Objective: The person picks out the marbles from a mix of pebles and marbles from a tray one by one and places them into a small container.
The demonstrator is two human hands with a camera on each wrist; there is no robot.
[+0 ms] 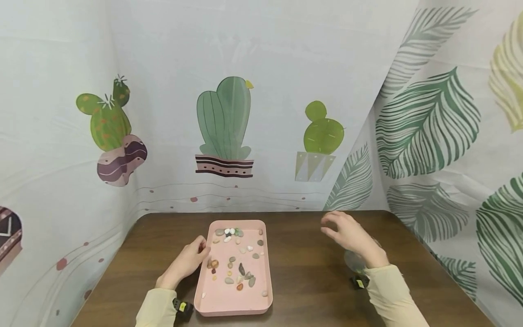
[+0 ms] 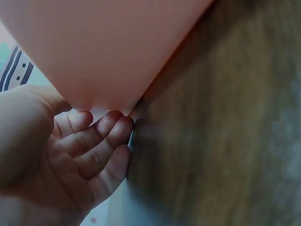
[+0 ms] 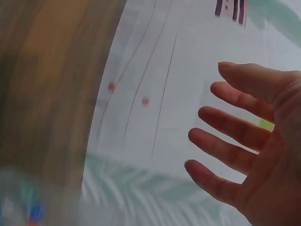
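A pink rectangular tray (image 1: pixel 234 305) lies lengthwise on the brown table, holding several scattered pebbles (image 1: pixel 239 286) of white, grey, green, orange and dark tones. My left hand (image 1: pixel 189 259) is at the tray's left wall. In the left wrist view, the thumb passes behind the pink wall (image 2: pixel 103 56) and its tip is hidden, while the curled fingers (image 2: pixel 110 125) touch the outer side. Over the table's right part, my right hand (image 1: pixel 350 235) is raised in the air. Its fingers (image 3: pixel 230 125) spread apart, slightly bent, with nothing held.
Below my right wrist is a clear roundish object (image 1: pixel 354 262), partly hidden by the arm. A blurred clear thing with green, blue and red bits (image 3: pixel 34 212) shows in the right wrist view. Behind the table (image 1: pixel 302 272) hangs a white cloth (image 1: pixel 269 195) printed with cacti and leaves.
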